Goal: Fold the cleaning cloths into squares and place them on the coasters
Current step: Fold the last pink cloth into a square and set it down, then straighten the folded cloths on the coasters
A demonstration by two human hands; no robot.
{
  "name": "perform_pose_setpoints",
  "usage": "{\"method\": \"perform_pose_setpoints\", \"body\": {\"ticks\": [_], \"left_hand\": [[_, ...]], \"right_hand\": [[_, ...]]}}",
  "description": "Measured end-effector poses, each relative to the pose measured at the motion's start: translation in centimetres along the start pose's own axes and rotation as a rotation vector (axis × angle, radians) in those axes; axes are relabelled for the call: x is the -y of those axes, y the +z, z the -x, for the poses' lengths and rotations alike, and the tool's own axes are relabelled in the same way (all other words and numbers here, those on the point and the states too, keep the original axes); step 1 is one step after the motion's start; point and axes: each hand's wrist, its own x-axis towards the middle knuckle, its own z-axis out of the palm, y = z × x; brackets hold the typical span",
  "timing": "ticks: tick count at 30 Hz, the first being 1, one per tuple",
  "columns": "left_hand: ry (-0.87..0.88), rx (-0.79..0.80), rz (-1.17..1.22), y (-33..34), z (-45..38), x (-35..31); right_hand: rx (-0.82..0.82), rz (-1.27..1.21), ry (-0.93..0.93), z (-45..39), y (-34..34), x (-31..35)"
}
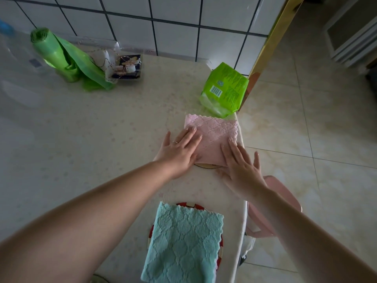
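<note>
2 cloths (212, 135) on table (102, 129), tiled wall (163, 21)

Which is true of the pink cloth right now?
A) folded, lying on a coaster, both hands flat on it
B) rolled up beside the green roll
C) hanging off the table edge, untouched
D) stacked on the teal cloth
A: the pink cloth lies folded over a coaster whose rim peeks out at its near edge, with the left hand and right hand pressing flat on it.
</note>
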Motion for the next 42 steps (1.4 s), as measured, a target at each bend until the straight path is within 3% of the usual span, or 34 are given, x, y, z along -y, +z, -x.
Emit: {"method": "perform_pose_setpoints", "body": {"ticks": [4, 7, 9, 13, 19, 24, 35, 42], "left_hand": [[-0.011, 0.027, 0.104, -1.0, -0.2, 0.0], [-0.095, -0.193, 0.4, -0.6, 2.3, 0.5], [-0.21, -0.31, 0.601, 0.5, 6.1, 1.5], [-0.344, -0.212, 0.767, 3.0, 14.7, 2.4], [-0.323, 0.021, 0.673, 3.6, 20.6, 0.2], [-0.261, 0.059, 0.587, 3.9, 20.3, -0.3], [-0.348, 0.194, 0.443, 2.5, 20.3, -1.6], [-0.322, 0.216, 0.382, 3.0, 23.2, -2.2]], "right_hand": [[-0.044, -0.13, 0.042, 0.6, -0.9, 0.9], [-0.273, -0.396, 0.052, 3.5, -0.8, 2.1], [-0.303, -0.555, 0.108, 6.5, 0.1, 2.7], [-0.232, -0.63, 0.23, 11.4, 2.5, 3.5], [-0.038, -0.614, 0.32, 14.3, 3.9, 5.4], [0.008, -0.541, 0.316, 14.3, 3.9, 6.5], [-0.009, -0.571, 0.335, 13.7, 3.1, 6.7], [-0.057, -0.653, 0.402, 19.2, 4.1, 8.8]]}}
